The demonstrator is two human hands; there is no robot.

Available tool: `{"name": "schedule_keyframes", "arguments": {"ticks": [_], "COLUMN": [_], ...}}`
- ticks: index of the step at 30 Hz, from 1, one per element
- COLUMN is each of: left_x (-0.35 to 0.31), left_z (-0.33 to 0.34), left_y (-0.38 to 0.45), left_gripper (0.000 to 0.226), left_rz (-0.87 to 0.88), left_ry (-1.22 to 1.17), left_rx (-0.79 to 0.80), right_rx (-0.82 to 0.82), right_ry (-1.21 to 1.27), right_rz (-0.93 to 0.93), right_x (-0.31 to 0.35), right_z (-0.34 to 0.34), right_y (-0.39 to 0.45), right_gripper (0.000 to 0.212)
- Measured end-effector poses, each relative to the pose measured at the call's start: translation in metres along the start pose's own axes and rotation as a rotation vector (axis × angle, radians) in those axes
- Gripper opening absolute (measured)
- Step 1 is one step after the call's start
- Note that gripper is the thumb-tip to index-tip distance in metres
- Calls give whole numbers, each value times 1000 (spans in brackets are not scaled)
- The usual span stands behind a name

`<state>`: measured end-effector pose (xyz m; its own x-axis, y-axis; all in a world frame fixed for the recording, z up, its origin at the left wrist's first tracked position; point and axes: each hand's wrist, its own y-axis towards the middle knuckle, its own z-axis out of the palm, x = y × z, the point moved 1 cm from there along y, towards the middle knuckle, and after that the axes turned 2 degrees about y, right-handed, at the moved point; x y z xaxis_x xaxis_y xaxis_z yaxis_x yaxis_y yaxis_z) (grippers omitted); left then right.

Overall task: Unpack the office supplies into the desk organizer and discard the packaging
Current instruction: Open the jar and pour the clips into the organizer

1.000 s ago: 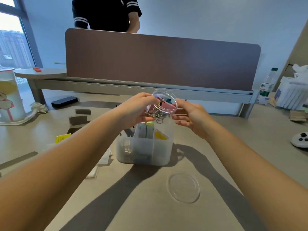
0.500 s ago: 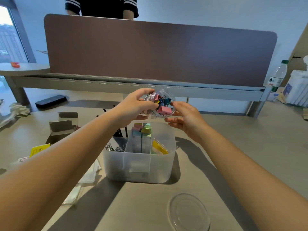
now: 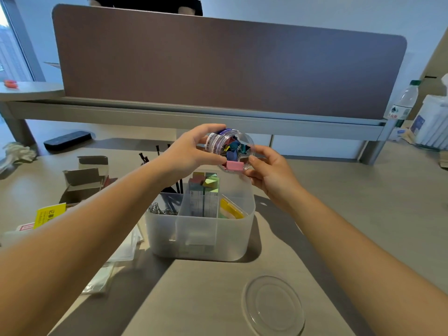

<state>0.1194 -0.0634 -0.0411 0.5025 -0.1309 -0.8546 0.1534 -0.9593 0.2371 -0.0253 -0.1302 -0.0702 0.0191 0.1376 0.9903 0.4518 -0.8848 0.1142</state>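
Mostly unpacked, by the look of it. Organizer [image 3: 201, 236] sits mid-table with paper clips [image 3: 161, 210] in the left bay, sticky notes [image 3: 204, 187] in the middle, a yellow item [image 3: 231, 209] on the right, and black pens [image 3: 179, 185] at the far-left corner.

In hand: clear jar [image 3: 230, 149] of coloured binder clips, held just above the organizer's far right side and tipped with its mouth toward the camera. A pink clip [image 3: 234, 165] sits at the rim's low edge. None of the clips look to be in the organizer yet, though its far bay is partly hidden, so I can't be sure.

Left to do: empty the jar, then bin the packaging. The lid [image 3: 274, 305] lies near-right on the table; an open carton [image 3: 83, 183], a yellow label [image 3: 48, 214] and clear wrappers [image 3: 121, 251] lie on the left.

Left hand [image 3: 189, 154]: arm reaching forward, grip wrapped round the jar's labelled wall, thumb on top. Right hand [image 3: 271, 173]: fingertips pinching the jar's rim from the right, wrist below the jar.
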Motion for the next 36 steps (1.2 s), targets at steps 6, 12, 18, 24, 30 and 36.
{"name": "schedule_keyframes", "arguments": {"ticks": [6, 12, 18, 24, 30, 36], "left_x": [4, 3, 1, 3, 3, 3], "left_z": [-1, -1, 2, 1, 1, 2], "left_y": [-2, -6, -6, -5, -5, -4], "left_gripper": [68, 71, 76, 76, 76, 77], "left_rz": [22, 40, 56, 46, 56, 94], "left_ry": [-7, 10, 46, 40, 44, 125], "left_rx": [-15, -30, -39, -40, -24, -57], "right_rx": [-12, -14, -32, -35, -33, -23], "right_ry": [-6, -14, -32, -2, 1, -1], "right_rz": [-28, -65, -92, -79, -77, -81], "right_x": [0, 0, 1, 1, 1, 2], "right_z": [3, 5, 4, 5, 3, 2], "right_y": [-1, -3, -3, -2, -2, -1], "right_gripper": [33, 32, 34, 37, 36, 35]}}
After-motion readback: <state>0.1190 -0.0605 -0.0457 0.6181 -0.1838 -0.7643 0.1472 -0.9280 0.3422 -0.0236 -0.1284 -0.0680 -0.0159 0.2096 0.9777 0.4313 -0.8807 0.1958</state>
